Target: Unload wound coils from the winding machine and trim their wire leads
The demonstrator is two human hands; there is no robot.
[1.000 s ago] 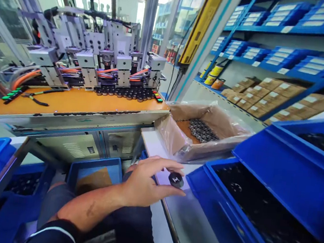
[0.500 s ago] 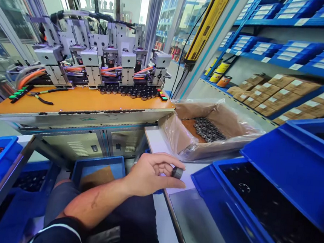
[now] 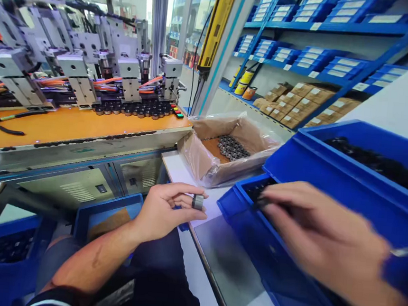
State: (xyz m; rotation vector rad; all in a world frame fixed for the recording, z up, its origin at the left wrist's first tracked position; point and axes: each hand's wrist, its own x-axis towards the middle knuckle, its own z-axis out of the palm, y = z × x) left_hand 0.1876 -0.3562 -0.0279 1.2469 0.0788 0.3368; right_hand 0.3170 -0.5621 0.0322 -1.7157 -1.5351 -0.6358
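My left hand (image 3: 165, 211) pinches a small dark cylindrical part (image 3: 198, 202) between thumb and fingers, held over the near edge of the white side table (image 3: 179, 170). My right hand (image 3: 320, 232) reaches into the nearest blue bin (image 3: 237, 208) of black parts. It is smeared by motion, with the fingertips down among the parts. Whether they grip anything does not show. A second blue bin (image 3: 365, 148) with more black parts sits stacked just behind it.
An orange-topped machine bench (image 3: 70, 124) with a row of grey actuators (image 3: 126, 65) stands ahead to the left. A plastic-lined cardboard box (image 3: 203, 160) holds small metal parts. Blue shelving (image 3: 305, 62) with boxes fills the right wall. More blue bins (image 3: 106, 211) sit low by my knees.
My right hand has come into view from the right and reached into the near blue bin. The view has swung right. My left hand still holds the small part.
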